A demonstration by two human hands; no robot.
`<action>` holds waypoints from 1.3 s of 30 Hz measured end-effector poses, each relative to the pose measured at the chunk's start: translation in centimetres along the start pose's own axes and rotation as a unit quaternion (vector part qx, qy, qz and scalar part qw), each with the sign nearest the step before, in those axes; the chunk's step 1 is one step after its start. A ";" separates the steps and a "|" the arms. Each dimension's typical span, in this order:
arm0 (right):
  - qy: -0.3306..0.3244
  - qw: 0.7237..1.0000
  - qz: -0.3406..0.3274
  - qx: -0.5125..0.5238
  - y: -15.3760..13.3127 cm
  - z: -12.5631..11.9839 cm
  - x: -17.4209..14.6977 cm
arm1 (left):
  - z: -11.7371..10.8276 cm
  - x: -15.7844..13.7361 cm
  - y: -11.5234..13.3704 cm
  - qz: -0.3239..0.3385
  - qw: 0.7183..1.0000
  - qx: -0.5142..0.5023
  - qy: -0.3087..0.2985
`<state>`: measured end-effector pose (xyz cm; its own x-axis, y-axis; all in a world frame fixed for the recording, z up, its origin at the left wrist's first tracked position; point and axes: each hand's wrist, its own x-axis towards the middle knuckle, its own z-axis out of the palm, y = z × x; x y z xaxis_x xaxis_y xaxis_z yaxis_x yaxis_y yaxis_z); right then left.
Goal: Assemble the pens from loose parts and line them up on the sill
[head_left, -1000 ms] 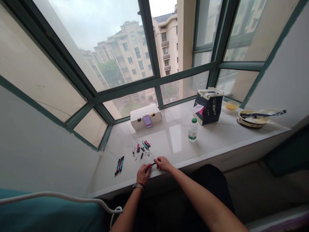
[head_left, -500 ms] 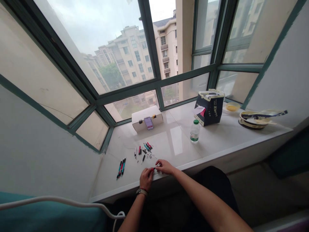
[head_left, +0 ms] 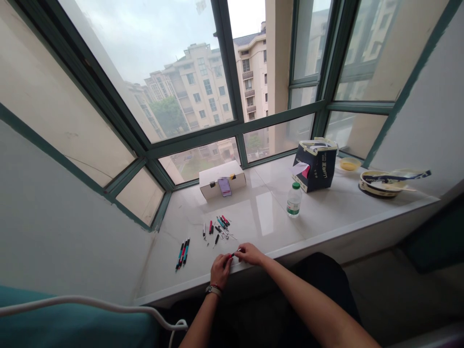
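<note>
Handwork on one slim pen piece (head_left: 232, 255), red and dark, occupies you just above the front edge of the windowsill (head_left: 250, 212). Your left hand (head_left: 220, 269) pinches its near end and your right hand (head_left: 249, 253) pinches the other, so the hands are close together with only a short stretch of the piece showing between them. The step looks like fitting or turning one part against another (whether the two are already joined, I cannot tell at this size).

Beyond your knuckles, toward the middle of the sill, lie loose pen parts (head_left: 220, 229), some red, teal and black, some thin and pale. Nearer the sill's left end, a few whole-looking pens (head_left: 182, 253) lie side by side in a neat row.

As I judge it, your next move calls for keeping both ends in one line, with the left fingertips steady while the right ones do the fine work. Small parts could roll, so keep your wrists low and clear of the scatter.
</note>
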<state>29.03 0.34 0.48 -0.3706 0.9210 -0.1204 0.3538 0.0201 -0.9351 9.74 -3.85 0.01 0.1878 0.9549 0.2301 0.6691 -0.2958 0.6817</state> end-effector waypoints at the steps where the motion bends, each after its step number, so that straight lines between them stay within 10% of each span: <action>1: 0.002 1.000 -0.002 -0.015 0.0 0.0 0.0 | 0.0 0.0 0.0 0.001 1.000 0.001 -0.001; 22: -0.029 0.990 0.038 0.134 -0.2 -0.4 0.1 | 0.1 -0.1 0.1 0.016 0.999 0.028 0.004; 39: 0.013 1.000 0.002 -0.017 -0.5 0.0 -0.5 | 0.3 -0.1 -0.2 0.014 0.999 0.030 0.010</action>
<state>29.04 -0.11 0.97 -0.3473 0.9306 -0.1155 0.3845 0.0289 -0.9227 9.78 -3.83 -0.34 0.1935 0.9455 0.2620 0.7064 -0.3196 0.6316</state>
